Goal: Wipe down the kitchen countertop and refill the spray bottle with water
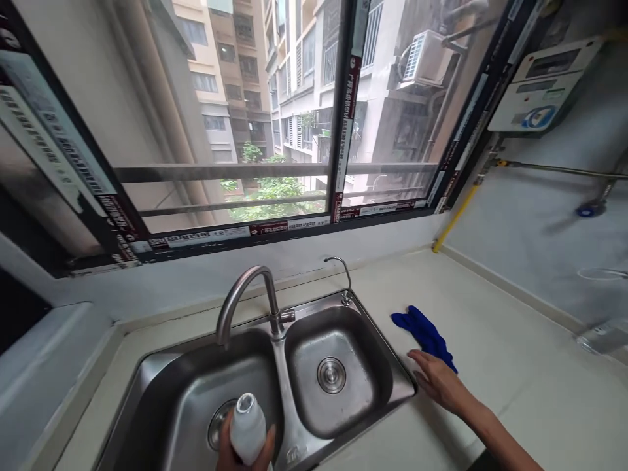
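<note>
A whitish bottle (248,428) with an open mouth and a silvery rim is upright over the left basin (196,399) of the steel sink. My left hand (227,445) is wrapped round it from below, thumb and fingers on either side. Beside the right basin (338,418), my right hand (439,383) is low over the worktop with its fingers stretched toward the sink rim, holding nothing. Just beyond those fingers lies a crumpled dark blue cloth (426,333); I cannot tell whether they touch.
A curved faucet (245,278) rises behind the divider, its spout over the left basin. At the sink's back right corner stands a thin curved spout (343,265). The pale worktop (530,353) extends right, with a clear plastic object (603,337) by the wall. A window is behind.
</note>
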A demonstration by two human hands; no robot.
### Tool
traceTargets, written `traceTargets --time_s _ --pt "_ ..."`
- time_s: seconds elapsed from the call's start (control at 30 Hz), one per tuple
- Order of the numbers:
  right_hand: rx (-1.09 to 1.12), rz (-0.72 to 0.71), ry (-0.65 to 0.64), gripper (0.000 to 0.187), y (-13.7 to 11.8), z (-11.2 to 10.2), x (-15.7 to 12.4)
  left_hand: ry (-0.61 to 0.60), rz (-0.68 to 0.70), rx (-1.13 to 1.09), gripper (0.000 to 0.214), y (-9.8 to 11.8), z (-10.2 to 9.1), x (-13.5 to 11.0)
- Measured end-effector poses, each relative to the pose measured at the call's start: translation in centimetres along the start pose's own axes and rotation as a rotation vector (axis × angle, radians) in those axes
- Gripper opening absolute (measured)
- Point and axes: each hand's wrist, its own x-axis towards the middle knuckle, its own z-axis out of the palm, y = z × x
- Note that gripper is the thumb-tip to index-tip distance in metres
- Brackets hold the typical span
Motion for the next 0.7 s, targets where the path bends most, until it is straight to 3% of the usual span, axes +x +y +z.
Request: traceTargets --time_s 0.2,0.37,0.53,0.7 --pt "0.337 -0.271 -0.132 0.046 -9.7 2.0 9.0 0.016 -0.016 0.048 0.084 1.7 -1.7 2.7" --pt "0.401 -0.424 -0.101 0.054 -15.7 4.9 16.2 0.025 0.012 0.053 0.080 2.7 -2.1 4.1" --pt "0.397 -0.336 -0.037 0.060 -20.3 6.4 21.4 0.046 0.018 0.033 0.073 2.8 -2.0 5.4" --pt "0.354 -0.254 -0.051 0.054 -22.8 7.3 23.4 0.065 0.022 0.033 0.076 4.1 -2.0 6.2"
